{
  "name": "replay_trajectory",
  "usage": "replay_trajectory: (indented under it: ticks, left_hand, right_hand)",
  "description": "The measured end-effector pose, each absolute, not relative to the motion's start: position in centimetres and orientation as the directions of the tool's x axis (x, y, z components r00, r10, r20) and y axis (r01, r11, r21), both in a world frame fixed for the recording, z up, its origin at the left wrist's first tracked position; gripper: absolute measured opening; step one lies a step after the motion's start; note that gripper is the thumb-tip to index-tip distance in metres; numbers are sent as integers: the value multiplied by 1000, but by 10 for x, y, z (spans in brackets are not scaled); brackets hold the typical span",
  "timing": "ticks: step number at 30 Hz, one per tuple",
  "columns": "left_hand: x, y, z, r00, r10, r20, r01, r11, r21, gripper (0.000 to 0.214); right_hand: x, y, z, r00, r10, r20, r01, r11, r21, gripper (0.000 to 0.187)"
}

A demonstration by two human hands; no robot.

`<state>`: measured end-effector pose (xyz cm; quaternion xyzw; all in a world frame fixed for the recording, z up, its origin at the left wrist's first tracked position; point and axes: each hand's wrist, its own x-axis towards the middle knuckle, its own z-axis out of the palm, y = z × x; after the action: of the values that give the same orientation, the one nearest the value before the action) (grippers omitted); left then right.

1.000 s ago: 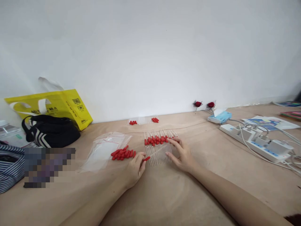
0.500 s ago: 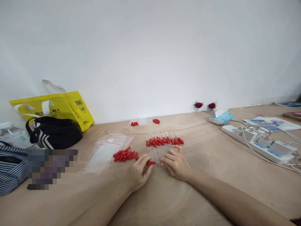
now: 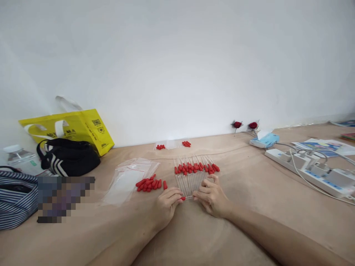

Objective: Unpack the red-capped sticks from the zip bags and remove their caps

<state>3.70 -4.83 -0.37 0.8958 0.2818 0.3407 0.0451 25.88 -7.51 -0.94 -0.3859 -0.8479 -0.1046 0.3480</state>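
I see the left hand (image 3: 168, 202) with its fingers pinched narrow on a small red piece (image 3: 183, 198), just at the near edge of the thin pale sticks (image 3: 188, 183) laid out on the table (image 3: 177, 236). The right hand (image 3: 214, 197) curls its fingers beside them — whether they grip anything, I cannot tell. A red pile (image 3: 149, 183) lies leftward, beside clear bags (image 3: 126, 183).

The worktop (image 3: 249, 184) is looking smooth. Along its far edge, the wall (image 3: 177, 74) is showing a matt finish. The clear plastic bags (image 3: 126, 183) are looking glossy, the red pieces (image 3: 149, 183) matt, the black pouch (image 3: 79, 157) like soft cloth, the power strip (image 3: 317, 178) like smooth plastic.
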Motion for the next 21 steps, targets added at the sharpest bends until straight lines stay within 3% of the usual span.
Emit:
replay_trajectory:
  ticks: [7, 13, 17, 21]
  left_hand:
    - [17, -45, -1, 501, 585, 638, 551, -784, 285, 21]
    - [8, -37, 9, 198, 717, 668, 723, -567, 394, 27]
    - [-9, -20, 31, 83, 826, 557, 773, -406, 487, 31]
    - [-11, -3, 47, 143, 926, 348, 824, -306, 476, 32]
  right_hand:
    - [291, -74, -12, -298, 695, 655, 829, 528, -183, 25]
    - [296, -70, -12, -43, 781, 623, 868, 338, -364, 28]
    - [298, -69, -13, -1, 807, 590, 913, 242, -330, 29]
    - [298, -67, -15, -6, 827, 562, 938, 199, -282, 24]
